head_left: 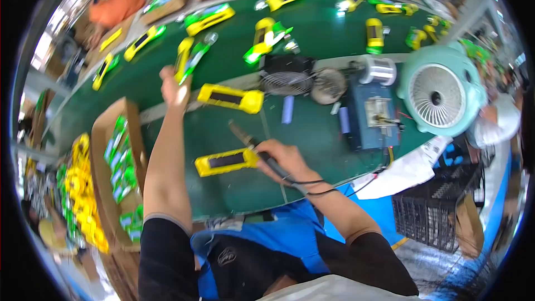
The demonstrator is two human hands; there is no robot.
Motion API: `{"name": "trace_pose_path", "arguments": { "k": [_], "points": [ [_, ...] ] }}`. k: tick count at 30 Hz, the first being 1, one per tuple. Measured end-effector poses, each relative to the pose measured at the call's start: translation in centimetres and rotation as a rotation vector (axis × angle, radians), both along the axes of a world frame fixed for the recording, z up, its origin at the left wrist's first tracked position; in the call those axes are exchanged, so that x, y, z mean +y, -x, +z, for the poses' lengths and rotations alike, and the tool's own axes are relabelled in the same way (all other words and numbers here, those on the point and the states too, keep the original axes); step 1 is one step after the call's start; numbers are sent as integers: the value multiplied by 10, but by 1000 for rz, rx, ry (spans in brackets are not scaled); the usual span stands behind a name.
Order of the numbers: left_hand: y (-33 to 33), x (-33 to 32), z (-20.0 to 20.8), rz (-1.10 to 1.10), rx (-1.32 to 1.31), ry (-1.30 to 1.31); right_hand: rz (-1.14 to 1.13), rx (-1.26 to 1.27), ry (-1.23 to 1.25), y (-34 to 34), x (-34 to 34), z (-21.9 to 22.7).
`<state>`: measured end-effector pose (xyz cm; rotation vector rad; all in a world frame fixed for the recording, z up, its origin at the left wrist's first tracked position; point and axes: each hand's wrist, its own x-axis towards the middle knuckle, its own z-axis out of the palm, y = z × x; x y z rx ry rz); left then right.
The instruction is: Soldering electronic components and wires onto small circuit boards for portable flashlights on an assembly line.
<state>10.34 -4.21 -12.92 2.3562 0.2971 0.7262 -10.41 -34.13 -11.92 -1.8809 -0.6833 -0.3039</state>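
Note:
My left hand (pixel 176 87) stretches out over the far green belt, closed on the near end of a yellow-and-green lamp part (pixel 184 58); motion blurs the fingers. In my right hand (pixel 283 160) is a soldering iron (pixel 266 159), held like a pen, its tip pointing up and left and its black cord trailing over my wrist. Just left of that hand, a yellow lamp housing (pixel 225 161) with a dark panel lies on the green bench. Another yellow housing (pixel 229 98) lies farther back, between my hands, touched by neither.
Several yellow-and-green lamp parts (pixel 264 39) lie along the belt. A black fan (pixel 287 74), a solder wire spool (pixel 379 71), a blue-grey machine (pixel 370 117) and a mint-green fan (pixel 440 92) stand right. A cardboard box (pixel 102 150) of green pieces stands left. Across the belt sits a person in orange (pixel 117 3).

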Motion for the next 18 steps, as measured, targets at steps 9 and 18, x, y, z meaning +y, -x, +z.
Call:
{"name": "trace_pose_path", "arguments": {
  "k": [9,18],
  "points": [
    [145,65,154,-330,-34,-181,39,215,-210,-2,-8,-48],
    [308,226,108,-221,400,-593,165,176,-102,17,31,-8]
  ]
}}
